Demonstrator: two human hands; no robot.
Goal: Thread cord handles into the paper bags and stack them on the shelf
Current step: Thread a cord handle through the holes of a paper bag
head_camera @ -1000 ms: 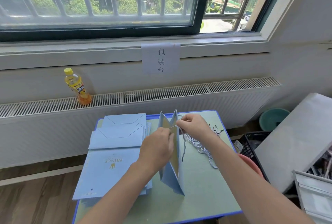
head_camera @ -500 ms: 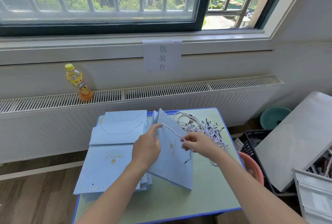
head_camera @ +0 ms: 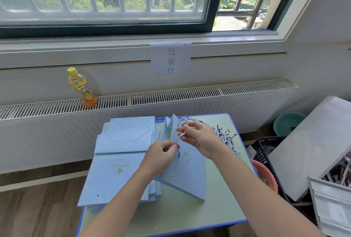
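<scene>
A light blue paper bag point(head_camera: 188, 172) leans half-open on the small green table point(head_camera: 218, 210), its mouth toward the window. A white twisted cord point(head_camera: 180, 134) loops over the bag's top edge. My left hand point(head_camera: 161, 156) pinches the cord's lower end, with its dark tip, against the bag's face. My right hand point(head_camera: 197, 136) grips the cord's upper loop near the bag's rim. A stack of flat blue bags point(head_camera: 117, 164) printed PRINCE lies to the left. A pile of loose cords point(head_camera: 226, 138) lies behind my right hand.
A yellow drink bottle point(head_camera: 81, 88) stands on the radiator cover point(head_camera: 209, 92) under the window. Right of the table are a pink basin point(head_camera: 266, 176), a black crate point(head_camera: 266, 149), a teal basin point(head_camera: 288, 122) and a leaning grey board point(head_camera: 311, 147). Wooden floor lies to the left.
The bag tipped from upright to leaning on its side. My left hand moved from the bag's rim to pinch the cord's end, and my right hand rose to the cord's loop.
</scene>
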